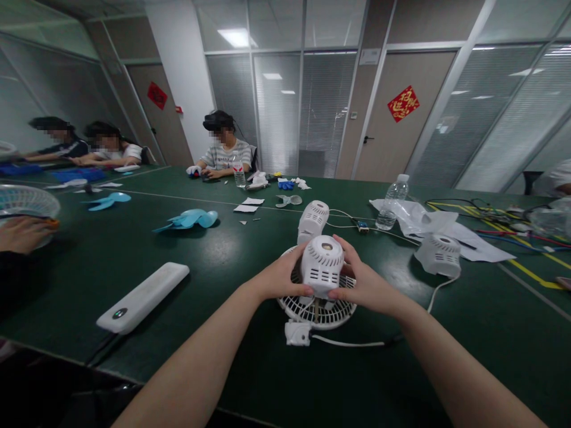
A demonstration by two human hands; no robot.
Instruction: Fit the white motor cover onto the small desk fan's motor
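Observation:
Between my two hands is a white vented fan motor housing, held above a white round fan grille. My left hand grips its left side, thumb at the lower front. On the other side my right hand has its fingers round the housing and its thumb at the front. A second white vented housing stands just behind. In front of the grille lies a small white plastic part beside a white cable. Whether the held housing is joined to the grille cannot be seen.
A white power strip-like bar lies left, with blue fan blades beyond. At right are another white housing, a water bottle and loose wires. A co-worker's hand touches a basket. Other people sit farther back.

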